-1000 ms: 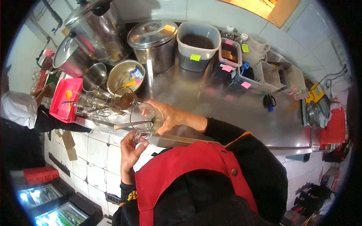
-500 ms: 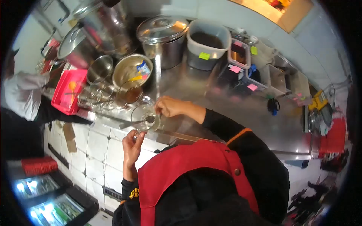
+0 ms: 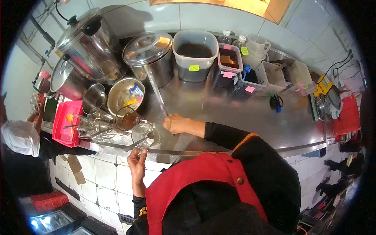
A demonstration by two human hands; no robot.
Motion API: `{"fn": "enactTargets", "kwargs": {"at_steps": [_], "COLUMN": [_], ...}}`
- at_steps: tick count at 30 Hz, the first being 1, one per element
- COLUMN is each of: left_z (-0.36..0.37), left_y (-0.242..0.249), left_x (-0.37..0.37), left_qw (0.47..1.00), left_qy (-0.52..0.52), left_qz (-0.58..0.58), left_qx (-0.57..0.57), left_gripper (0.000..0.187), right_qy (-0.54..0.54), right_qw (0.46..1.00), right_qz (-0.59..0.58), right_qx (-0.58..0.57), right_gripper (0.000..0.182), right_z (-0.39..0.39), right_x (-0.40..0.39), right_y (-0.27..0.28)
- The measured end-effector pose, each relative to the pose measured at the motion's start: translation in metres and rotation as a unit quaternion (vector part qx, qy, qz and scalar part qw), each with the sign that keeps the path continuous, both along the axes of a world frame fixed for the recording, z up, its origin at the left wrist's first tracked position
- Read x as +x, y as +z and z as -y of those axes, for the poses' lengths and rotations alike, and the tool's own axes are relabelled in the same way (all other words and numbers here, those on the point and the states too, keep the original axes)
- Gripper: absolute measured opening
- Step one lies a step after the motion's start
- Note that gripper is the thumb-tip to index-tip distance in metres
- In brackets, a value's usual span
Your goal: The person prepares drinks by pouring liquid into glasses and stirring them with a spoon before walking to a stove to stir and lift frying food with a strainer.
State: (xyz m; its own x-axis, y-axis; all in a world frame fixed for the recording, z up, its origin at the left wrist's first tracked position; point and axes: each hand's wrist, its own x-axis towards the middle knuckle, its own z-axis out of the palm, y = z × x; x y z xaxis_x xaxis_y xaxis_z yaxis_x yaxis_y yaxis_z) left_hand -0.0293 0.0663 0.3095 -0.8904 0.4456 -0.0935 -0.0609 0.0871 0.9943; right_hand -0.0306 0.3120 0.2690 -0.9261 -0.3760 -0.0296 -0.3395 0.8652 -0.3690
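Observation:
My left hand [image 3: 137, 162] pinches the handle of a clear glass mug [image 3: 141, 131] at the counter's front edge. A metal spoon [image 3: 133, 145] rests in the mug, its handle sticking out over the rim. My right hand [image 3: 179, 124] is closed, just right of the mug, around the lower end of a long metal handle [image 3: 156, 89]. This handle reaches up to the front of a lidded steel pot [image 3: 150, 51]. Beside the mug stands a glass of brown liquid [image 3: 127, 118]. Fingers hide the grip on the long handle.
Several glass mugs [image 3: 92, 127], a red tray [image 3: 64, 124] and a metal bowl with packets [image 3: 126, 96] are on the left. Large pots [image 3: 94, 51] stand behind. A bucket of dark liquid [image 3: 195, 56], plastic containers [image 3: 274, 76] and scissors [image 3: 276, 102] lie rightward. A person in a white cap [image 3: 20, 137] is far left.
The whole view has shifted. My right hand is now a little farther from the mug, and the long handle slants more. My left hand still has the mug.

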Motion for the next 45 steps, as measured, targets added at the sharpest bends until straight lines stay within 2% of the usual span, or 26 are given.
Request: {"fn": "enactTargets", "kwargs": {"at_steps": [6, 8, 9, 11, 12, 14, 16, 18, 19, 20, 21, 23, 25, 26, 27, 28, 29, 31, 33, 37, 38, 41, 45], "left_z": [-0.014, -0.016, -0.017, -0.021, -0.020, -0.023, -0.027, -0.027, -0.030, -0.034, -0.037, -0.041, -0.042, -0.039, -0.039, -0.039, -0.040, -0.037, -0.037, -0.036, -0.036, -0.034, -0.034], "left_y": [-0.004, -0.010, -0.011, -0.011, -0.018, -0.024, -0.026, -0.030, -0.030, -0.028, -0.027, -0.027, -0.030, -0.035, -0.034, -0.032, -0.030, -0.032, -0.034, -0.035, -0.035, -0.037, -0.035], "left_x": [0.002, 0.000, 0.000, -0.001, -0.003, -0.006, -0.009, -0.015, -0.017, -0.018, -0.019, -0.018, -0.016, -0.017, -0.017, -0.017, -0.016, -0.018, -0.019, -0.020, -0.020, -0.020, -0.019], "left_qw": [0.999, 0.999, 0.999, 0.998, 0.998, 0.999, 0.998, 0.998, 0.998, 0.998, 0.997, 0.998, 0.998, 0.999, 0.999, 0.999, 0.999, 0.999, 0.998, 0.999, 0.999, 0.997, 0.993], "left_qy": [0.014, 0.015, 0.015, 0.023, 0.018, 0.022, 0.031, 0.020, 0.024, 0.021, 0.019, 0.029, 0.041, 0.038, 0.045, 0.042, 0.038, 0.039, 0.033, 0.034, 0.036, 0.034, 0.039], "left_qz": [0.038, 0.043, 0.041, 0.055, 0.047, 0.028, 0.019, 0.062, 0.060, 0.045, 0.030, 0.015, 0.028, 0.020, 0.019, 0.000, -0.019, -0.017, -0.047, -0.012, -0.010, 0.006, -0.044], "left_qx": [0.022, 0.015, 0.019, 0.016, 0.027, 0.033, 0.044, 0.018, 0.022, 0.042, 0.062, 0.050, 0.025, 0.010, 0.012, 0.001, -0.011, -0.029, -0.038, -0.038, -0.039, -0.065, -0.106], "left_gripper": [0.012, 0.014, 0.014, 0.014, 0.014, 0.015, 0.015, 0.014, 0.014, 0.015, 0.015, 0.018, 0.021, 0.023, 0.023, 0.023, 0.024, 0.026, 0.026, 0.026, 0.026, 0.025, 0.025], "right_qy": [-0.100, -0.098, -0.100, -0.102, -0.102, -0.035, -0.035, -0.119, -0.142, -0.216, -0.373, -0.416, -0.506, -0.524, -0.531, -0.554, -0.597, -0.629, -0.622, -0.615, -0.638, -0.633, -0.596], "right_qw": [0.988, 0.979, 0.980, 0.969, 0.970, 0.984, 0.971, 0.974, 0.954, 0.937, 0.892, 0.809, 0.730, 0.690, 0.699, 0.651, 0.641, 0.635, 0.655, 0.690, 0.658, 0.642, 0.696], "right_qz": [0.080, 0.172, 0.169, 0.180, 0.176, 0.060, -0.088, -0.112, -0.227, -0.217, -0.165, -0.251, -0.311, -0.372, -0.367, -0.423, -0.362, -0.335, -0.278, -0.226, -0.234, -0.246, -0.254], "right_qx": [0.082, 0.039, 0.043, -0.137, -0.131, -0.165, -0.218, -0.159, -0.133, -0.169, -0.195, -0.330, -0.337, -0.333, -0.308, -0.301, -0.319, -0.299, -0.326, -0.308, -0.325, -0.356, -0.310], "right_gripper": [0.016, 0.020, 0.020, 0.024, 0.024, 0.023, 0.019, 0.018, 0.018, 0.020, 0.018, 0.024, 0.028, 0.033, 0.050, 0.050, 0.061, 0.069, 0.073, 0.063, 0.056, 0.051, 0.048], "right_z": [-0.028, -0.036, -0.041, -0.052, -0.060, -0.080, -0.101, -0.130, -0.154, -0.178, -0.191, -0.261, -0.298, -0.339, -0.387, -0.401, -0.412, -0.425, -0.450, -0.460, -0.454, -0.442, -0.438], "right_x": [0.011, 0.012, 0.012, 0.010, 0.008, 0.003, -0.001, -0.008, -0.018, -0.028, -0.033, -0.056, -0.062, -0.074, -0.083, -0.089, -0.091, -0.098, -0.110, -0.125, -0.126, -0.124, -0.120], "right_y": [0.036, 0.051, 0.048, 0.045, 0.050, 0.068, 0.113, 0.155, 0.160, 0.172, 0.200, 0.219, 0.257, 0.256, 0.257, 0.264, 0.276, 0.290, 0.292, 0.294, 0.295, 0.294, 0.287]}}
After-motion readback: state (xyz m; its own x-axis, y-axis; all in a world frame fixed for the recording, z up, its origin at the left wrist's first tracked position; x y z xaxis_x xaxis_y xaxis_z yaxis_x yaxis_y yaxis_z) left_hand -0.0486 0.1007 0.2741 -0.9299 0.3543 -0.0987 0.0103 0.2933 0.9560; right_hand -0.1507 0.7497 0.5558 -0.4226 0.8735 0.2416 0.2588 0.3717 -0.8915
